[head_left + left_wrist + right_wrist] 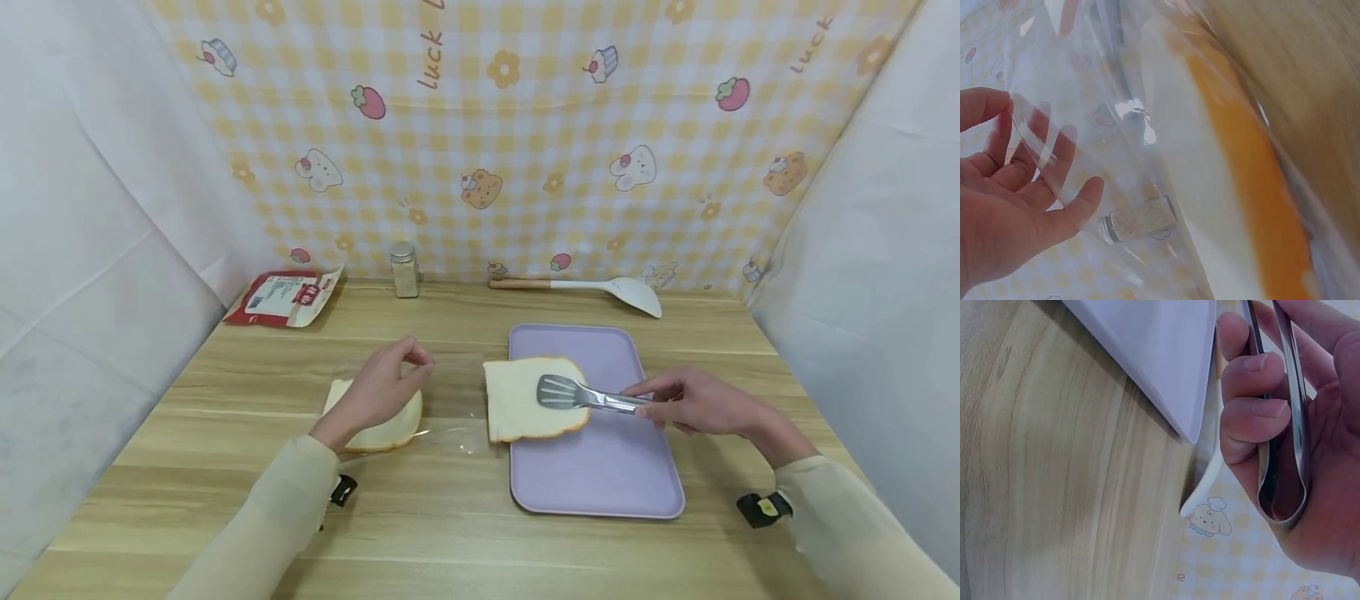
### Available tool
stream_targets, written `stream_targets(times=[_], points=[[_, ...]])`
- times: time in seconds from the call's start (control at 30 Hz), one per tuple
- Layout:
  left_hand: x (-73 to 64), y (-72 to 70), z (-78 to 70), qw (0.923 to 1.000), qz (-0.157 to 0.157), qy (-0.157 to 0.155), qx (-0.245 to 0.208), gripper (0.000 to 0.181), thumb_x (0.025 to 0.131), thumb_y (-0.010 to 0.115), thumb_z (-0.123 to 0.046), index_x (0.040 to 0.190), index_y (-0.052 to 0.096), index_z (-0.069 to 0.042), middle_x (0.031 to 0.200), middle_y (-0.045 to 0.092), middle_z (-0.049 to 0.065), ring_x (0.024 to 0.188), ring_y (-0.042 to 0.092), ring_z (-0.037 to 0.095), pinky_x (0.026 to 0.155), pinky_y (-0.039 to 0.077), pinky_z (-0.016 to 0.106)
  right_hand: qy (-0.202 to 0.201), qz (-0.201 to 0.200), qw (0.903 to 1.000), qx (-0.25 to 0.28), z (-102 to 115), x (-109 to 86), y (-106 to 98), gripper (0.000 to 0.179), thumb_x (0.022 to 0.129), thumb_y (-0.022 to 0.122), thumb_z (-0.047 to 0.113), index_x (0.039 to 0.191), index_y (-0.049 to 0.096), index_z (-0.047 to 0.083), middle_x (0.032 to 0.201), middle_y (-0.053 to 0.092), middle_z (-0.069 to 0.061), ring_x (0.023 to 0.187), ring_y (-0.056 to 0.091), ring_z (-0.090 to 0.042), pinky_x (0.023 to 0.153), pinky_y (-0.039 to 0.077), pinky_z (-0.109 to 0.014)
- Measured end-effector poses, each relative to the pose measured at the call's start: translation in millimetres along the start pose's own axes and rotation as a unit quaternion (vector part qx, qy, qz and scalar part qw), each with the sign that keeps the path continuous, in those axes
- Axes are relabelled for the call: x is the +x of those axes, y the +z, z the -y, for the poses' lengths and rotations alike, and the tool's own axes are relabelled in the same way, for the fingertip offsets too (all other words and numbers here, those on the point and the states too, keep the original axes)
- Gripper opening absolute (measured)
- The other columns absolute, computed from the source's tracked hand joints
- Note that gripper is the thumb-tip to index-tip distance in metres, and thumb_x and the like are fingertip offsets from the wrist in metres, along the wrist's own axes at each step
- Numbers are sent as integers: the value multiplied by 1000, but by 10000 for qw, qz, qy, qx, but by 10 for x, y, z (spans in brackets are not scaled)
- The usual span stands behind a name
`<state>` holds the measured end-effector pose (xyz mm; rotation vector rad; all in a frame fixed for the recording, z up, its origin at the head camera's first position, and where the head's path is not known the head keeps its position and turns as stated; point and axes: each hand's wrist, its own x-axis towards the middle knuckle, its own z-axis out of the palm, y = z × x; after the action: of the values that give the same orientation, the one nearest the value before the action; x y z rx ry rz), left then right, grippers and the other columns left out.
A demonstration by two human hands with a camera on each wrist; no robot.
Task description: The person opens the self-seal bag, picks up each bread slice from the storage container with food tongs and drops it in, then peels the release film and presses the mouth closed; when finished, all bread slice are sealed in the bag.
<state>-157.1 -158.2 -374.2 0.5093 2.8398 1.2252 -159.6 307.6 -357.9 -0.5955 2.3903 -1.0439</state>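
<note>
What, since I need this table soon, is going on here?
A person's right hand holds tongs, one blade over a bread slice that is partly over the tray. Their left hand pinches a clear bag with another slice in it. At the back are a spatula, jar and pouch.

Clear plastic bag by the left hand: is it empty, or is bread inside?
Not empty: the left wrist view shows a bread slice through the clear plastic bag.
</note>
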Motion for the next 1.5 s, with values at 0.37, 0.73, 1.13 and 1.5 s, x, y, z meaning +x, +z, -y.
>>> stream_targets(times=[0.37,0.73,1.13,1.5], points=[[-36,23,10,10000,-24,2,-51,16,108,58,-20,113,66,-7,121,72,14,121,65,36,104,50,56,154,353,9993,12,58,130,34,34,101,72,25,133,74,11,71,61,-9,44,32,-5,44,28,-23],[-40,44,16,9999,-59,111,-77,17,110,57,-20,114,67,-6,120,72,13,120,65,33,103,50,56,375,413,9978,369,28,277,164,36,101,73,26,132,74,9,75,66,-14,47,39,-9,45,35,-24],[-24,25,12,10000,-18,37,-36,18,110,56,-22,115,66,-7,122,71,14,121,64,33,101,51,55,337,214,9986,357,-51,268,247,35,104,70,27,133,73,10,76,68,-15,47,43,-9,44,38,-25],[27,-9,-28,10000,-50,-21,72,16,111,54,-19,113,64,-6,121,71,15,120,64,34,100,51,55,338,6,9992,217,-6,269,219,35,102,71,27,132,74,9,73,65,-8,47,41,-7,43,35,-23]])
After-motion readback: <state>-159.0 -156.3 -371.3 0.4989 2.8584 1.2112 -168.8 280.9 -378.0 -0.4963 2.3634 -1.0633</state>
